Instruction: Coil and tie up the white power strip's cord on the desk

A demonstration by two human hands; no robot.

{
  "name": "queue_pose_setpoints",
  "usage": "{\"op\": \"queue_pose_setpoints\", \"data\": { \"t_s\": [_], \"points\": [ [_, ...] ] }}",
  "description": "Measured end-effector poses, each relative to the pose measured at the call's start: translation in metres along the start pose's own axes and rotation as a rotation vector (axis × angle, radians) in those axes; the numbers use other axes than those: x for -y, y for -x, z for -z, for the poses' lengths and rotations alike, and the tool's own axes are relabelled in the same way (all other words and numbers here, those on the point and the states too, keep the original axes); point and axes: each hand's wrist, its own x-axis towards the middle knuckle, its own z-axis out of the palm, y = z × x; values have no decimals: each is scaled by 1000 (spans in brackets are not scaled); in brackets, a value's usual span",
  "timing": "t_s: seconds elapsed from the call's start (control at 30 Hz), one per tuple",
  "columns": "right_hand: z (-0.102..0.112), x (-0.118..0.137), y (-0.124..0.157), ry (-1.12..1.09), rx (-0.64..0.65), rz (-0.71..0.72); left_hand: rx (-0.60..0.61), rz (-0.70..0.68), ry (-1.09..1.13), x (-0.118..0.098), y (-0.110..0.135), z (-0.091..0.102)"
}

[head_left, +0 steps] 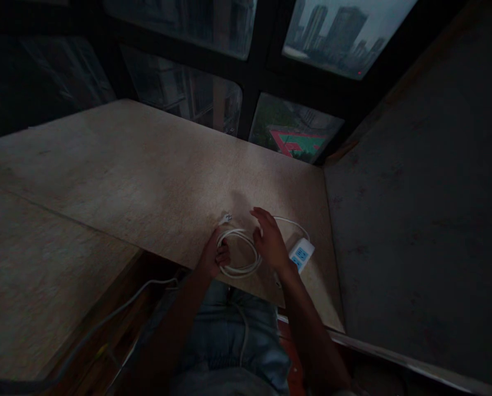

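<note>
left hand [219,256] gripping coil [239,271] by its left side | right hand [267,235] hanging half open, cord contact unclear | coil sitting between hands | strip [303,252] lying just right of right wrist, long axis slanting away rightward

Cord [241,271]: smooth, plastic-looking, slight sheen. Plug [226,219] and strip [302,253]: smooth hard plastic. Counter [126,170]: mottled, stone-like, satin, one glossy glint. Trousers [225,324]: creased matt cloth. Wall [414,220]: matt, paper-like.
</note>
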Motion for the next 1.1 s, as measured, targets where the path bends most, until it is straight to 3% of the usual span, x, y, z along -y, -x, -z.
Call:
{"op": "queue_pose_setpoints", "data": {
  "t_s": [0.13,0.23,0.33,0.47,0.6,0.77,0.97,1.1],
  "points": [
    [-28,-13,-58,188,445,282,-22,96,79,-6,2,-2],
    [-52,-20,-89,333,699,381,6,85,104,-7,5,-3],
    [-69,-25,-107,442,871,415,20,76,105,-7,8,-4],
    [-75,-25,-116,468,1031,451,66,70,101,-6,8,0],
    [-69,-22,-118,479,1033,416,89,46,95,-5,6,4],
    [-55,-22,-118,470,888,412,118,55,118,-4,6,6],
    [-22,-9,-125,143,673,535,91,26,119,-4,2,7],
    [6,10,-126,-5,551,497,111,-1,102,0,-6,16]
  ]
}}
